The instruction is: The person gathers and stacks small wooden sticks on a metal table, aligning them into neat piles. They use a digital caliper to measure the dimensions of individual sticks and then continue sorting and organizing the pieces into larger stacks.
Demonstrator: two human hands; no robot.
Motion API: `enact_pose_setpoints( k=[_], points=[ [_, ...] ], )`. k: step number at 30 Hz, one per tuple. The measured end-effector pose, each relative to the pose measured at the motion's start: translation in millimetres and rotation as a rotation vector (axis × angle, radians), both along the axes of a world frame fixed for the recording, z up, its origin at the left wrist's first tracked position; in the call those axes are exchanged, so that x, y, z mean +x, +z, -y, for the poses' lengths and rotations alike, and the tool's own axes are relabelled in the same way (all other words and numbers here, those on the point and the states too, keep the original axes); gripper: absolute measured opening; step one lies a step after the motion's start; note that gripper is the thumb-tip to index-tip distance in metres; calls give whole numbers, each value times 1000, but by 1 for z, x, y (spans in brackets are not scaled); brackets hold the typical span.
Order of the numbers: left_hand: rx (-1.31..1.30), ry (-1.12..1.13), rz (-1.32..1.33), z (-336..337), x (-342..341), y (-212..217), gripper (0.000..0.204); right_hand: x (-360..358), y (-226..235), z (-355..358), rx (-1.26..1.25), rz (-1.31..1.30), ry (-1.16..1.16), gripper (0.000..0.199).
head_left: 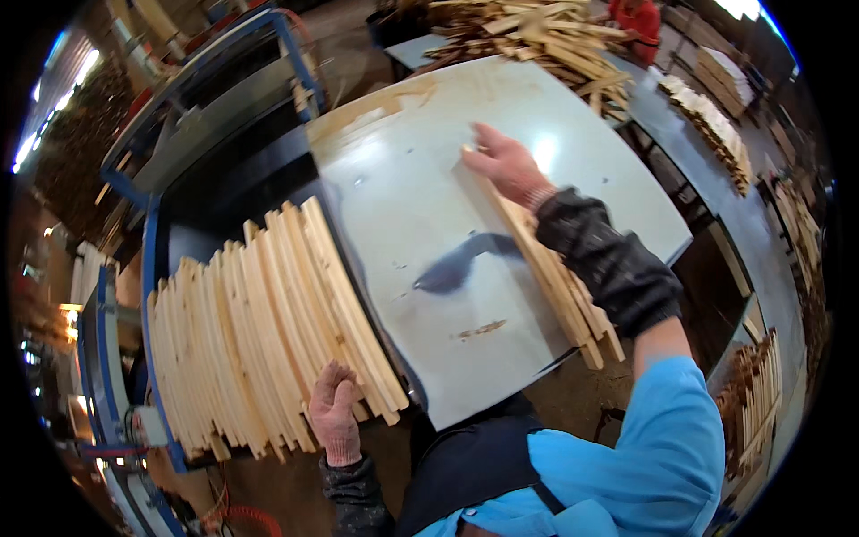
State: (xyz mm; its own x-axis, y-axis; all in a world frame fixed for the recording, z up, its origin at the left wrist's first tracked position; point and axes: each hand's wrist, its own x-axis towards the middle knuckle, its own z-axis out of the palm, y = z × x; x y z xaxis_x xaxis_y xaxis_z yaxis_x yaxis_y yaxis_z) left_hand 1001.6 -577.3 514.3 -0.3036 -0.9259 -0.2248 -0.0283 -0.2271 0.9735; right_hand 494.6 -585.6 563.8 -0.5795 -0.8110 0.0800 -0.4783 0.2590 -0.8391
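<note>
My right hand (512, 170), in a pinkish work glove, is closed round the far end of a few pale wooden strips (550, 273) on the right part of the grey metal table top (403, 192). Its fingertips are slightly blurred. The strips' near ends jut past the table's front edge. To the left, many wooden strips (246, 331) lie side by side in a row, their ends uneven. My left hand (335, 416), gloved likewise, rests with curled fingers against the near ends of this row. What its fingers hold, if anything, is hidden.
A blue metal frame (150, 268) borders the row of strips on the left. Beyond the table lies a heap of loose wooden pieces (546, 40). A person in red (637, 27) is at the far right. More stacked strips (756, 403) stand at right.
</note>
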Motion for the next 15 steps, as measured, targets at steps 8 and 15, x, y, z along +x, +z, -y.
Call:
enact_pose_setpoints(
  k=[8, 15],
  points=[
    [-130, 26, -17, 17, 28, 9, 38, -22, -15, -126, -41, 252, -301, 75],
    [-156, 244, 214, 45, 116, 15, 40, 13, -20, -122, -66, 303, -203, 73]
  ],
)
